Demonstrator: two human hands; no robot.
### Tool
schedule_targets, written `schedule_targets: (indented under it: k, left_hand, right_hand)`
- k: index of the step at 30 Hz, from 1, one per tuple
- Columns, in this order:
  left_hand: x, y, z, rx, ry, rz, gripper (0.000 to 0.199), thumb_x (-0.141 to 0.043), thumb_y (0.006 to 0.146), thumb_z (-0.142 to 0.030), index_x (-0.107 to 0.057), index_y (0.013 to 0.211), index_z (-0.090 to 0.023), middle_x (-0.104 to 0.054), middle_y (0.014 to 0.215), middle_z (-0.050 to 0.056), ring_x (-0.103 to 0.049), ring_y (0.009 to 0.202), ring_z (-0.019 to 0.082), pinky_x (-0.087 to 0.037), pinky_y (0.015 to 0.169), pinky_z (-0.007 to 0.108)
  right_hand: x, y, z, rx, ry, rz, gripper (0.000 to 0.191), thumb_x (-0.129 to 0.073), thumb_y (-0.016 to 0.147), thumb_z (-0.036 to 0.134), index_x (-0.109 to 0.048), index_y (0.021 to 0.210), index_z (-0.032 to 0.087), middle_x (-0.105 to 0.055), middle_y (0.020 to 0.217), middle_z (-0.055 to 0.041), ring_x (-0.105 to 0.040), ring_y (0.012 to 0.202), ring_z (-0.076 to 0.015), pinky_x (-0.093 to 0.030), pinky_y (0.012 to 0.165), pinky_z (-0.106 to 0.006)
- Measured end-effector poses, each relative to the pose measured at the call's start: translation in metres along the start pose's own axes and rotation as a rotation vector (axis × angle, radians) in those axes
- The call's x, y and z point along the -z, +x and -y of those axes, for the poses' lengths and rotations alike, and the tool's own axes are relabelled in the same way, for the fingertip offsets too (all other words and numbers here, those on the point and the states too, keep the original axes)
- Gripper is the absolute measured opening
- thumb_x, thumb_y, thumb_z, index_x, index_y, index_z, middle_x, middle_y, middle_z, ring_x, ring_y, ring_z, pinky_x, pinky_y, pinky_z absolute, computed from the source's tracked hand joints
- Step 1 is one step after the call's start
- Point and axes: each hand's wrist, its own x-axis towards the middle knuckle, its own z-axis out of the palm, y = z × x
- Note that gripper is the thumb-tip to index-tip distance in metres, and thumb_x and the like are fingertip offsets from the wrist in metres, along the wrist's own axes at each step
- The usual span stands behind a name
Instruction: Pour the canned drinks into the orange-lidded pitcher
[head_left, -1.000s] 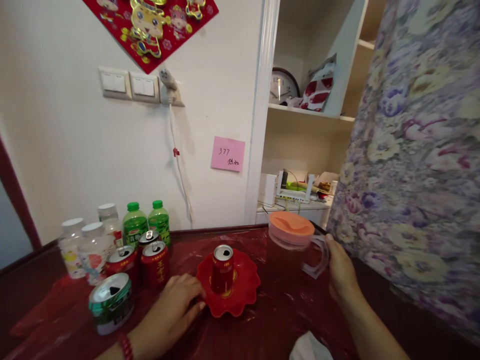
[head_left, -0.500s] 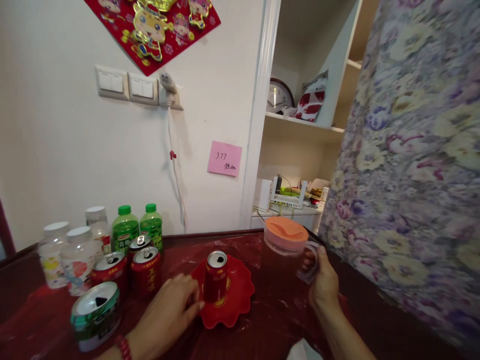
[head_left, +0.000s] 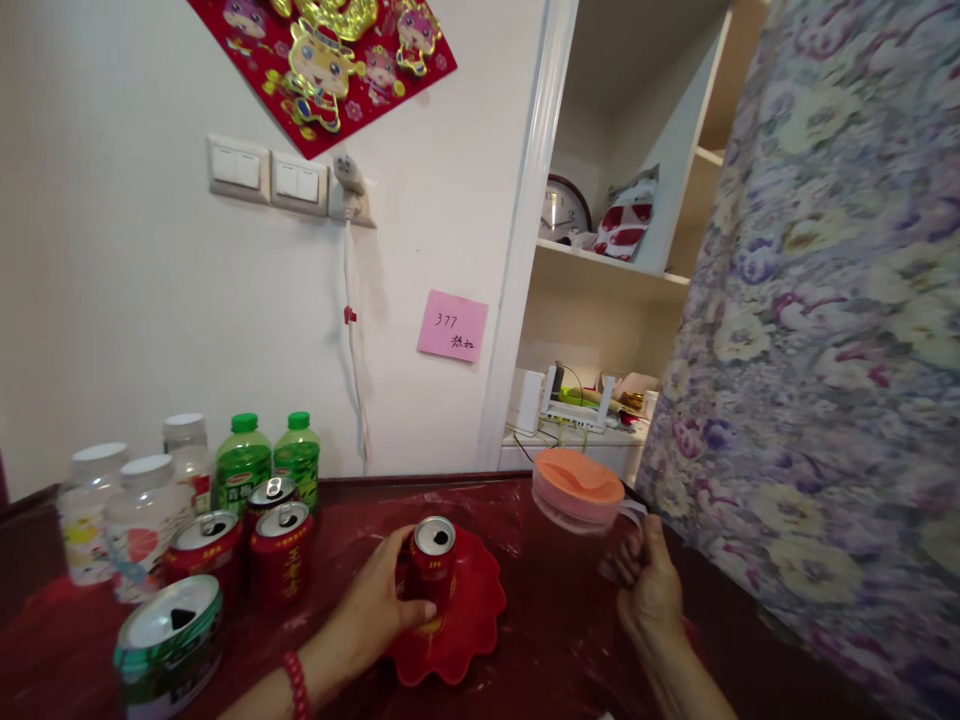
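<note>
My left hand [head_left: 390, 600], with a red bead bracelet at the wrist, is wrapped round the left side of an opened red can [head_left: 435, 565]. The can stands upright on a red scalloped plate [head_left: 480, 610]. My right hand [head_left: 649, 580] is closed on the handle of a clear pitcher with an orange lid [head_left: 577, 485]. The pitcher stands to the right of the plate, and its lower part looks dark against the table.
At the left stand a green can [head_left: 171, 645], several red cans [head_left: 281, 560], clear jars with white lids [head_left: 146, 525] and two green bottles [head_left: 298, 455]. A floral curtain [head_left: 810, 350] hangs at the right. Behind is a wall with a pink note [head_left: 453, 326].
My left hand has moved from beside the plate onto the red can and closed round it. My right hand still holds the pitcher handle. The view has shifted slightly.
</note>
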Motion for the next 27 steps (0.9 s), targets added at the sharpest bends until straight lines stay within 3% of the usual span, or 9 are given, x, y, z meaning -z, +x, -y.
schedule_targets:
  k: [4, 11, 17, 21, 25, 27]
  left_hand:
    - [-0.005, -0.003, 0.001, -0.004, -0.095, 0.021, 0.077, -0.076, 0.060, -0.023, -0.055, 0.134, -0.019, -0.063, 0.137, 0.014, -0.057, 0.128, 0.035, -0.040, 0.113, 0.050]
    - [-0.007, -0.001, 0.001, 0.058, -0.113, 0.041, 0.067, -0.067, 0.064, -0.022, -0.051, 0.129, -0.019, -0.067, 0.130, 0.013, -0.061, 0.122, 0.032, -0.040, 0.111, 0.049]
    - [-0.006, -0.002, 0.011, 0.005, -0.073, -0.042, 0.070, -0.072, 0.065, -0.024, -0.052, 0.132, -0.020, -0.064, 0.134, 0.014, -0.058, 0.126, 0.033, -0.039, 0.112, 0.049]
    - [-0.005, -0.004, 0.010, -0.029, -0.002, -0.039, 0.069, -0.075, 0.065, -0.024, -0.057, 0.132, -0.020, -0.063, 0.134, 0.013, -0.056, 0.127, 0.034, -0.039, 0.112, 0.049]
    - [-0.005, -0.007, 0.005, -0.025, 0.008, -0.048, 0.066, -0.075, 0.064, -0.023, -0.059, 0.128, -0.020, -0.064, 0.131, 0.013, -0.057, 0.124, 0.033, -0.040, 0.110, 0.047]
    - [-0.005, -0.008, 0.003, -0.002, 0.000, -0.051, 0.065, -0.075, 0.064, -0.023, -0.058, 0.126, -0.019, -0.065, 0.131, 0.013, -0.058, 0.123, 0.033, -0.041, 0.109, 0.046]
  right_hand:
    - [0.008, 0.009, 0.004, -0.027, -0.020, 0.037, 0.063, -0.070, 0.072, 0.073, -0.039, 0.053, 0.022, -0.027, 0.040, 0.0107, -0.022, 0.035, -0.0053, -0.027, 0.036, -0.020]
    - [0.006, 0.006, 0.008, 0.053, -0.078, -0.027, 0.052, -0.077, 0.068, 0.068, -0.057, 0.064, 0.020, -0.045, 0.046, 0.0082, -0.043, 0.043, -0.0074, -0.041, 0.045, -0.021]
    - [-0.006, 0.003, 0.012, 0.057, -0.065, -0.121, 0.058, -0.088, 0.058, 0.058, -0.043, 0.060, 0.022, -0.039, 0.044, 0.0128, -0.034, 0.036, -0.0040, -0.033, 0.036, -0.019]
    - [-0.016, 0.002, 0.015, 0.062, -0.063, -0.161, 0.056, -0.091, 0.056, 0.053, -0.044, 0.063, 0.022, -0.039, 0.044, 0.0137, -0.036, 0.034, -0.0044, -0.032, 0.034, -0.019]
    - [-0.025, 0.005, 0.021, 0.048, -0.080, -0.142, 0.054, -0.091, 0.052, 0.055, -0.054, 0.070, 0.021, -0.053, 0.052, 0.0092, -0.049, 0.040, -0.0082, -0.035, 0.034, -0.019]
    - [-0.029, 0.008, 0.025, 0.037, -0.086, -0.110, 0.055, -0.089, 0.055, 0.059, -0.050, 0.065, 0.022, -0.049, 0.048, 0.0094, -0.044, 0.037, -0.0074, -0.031, 0.032, -0.019]
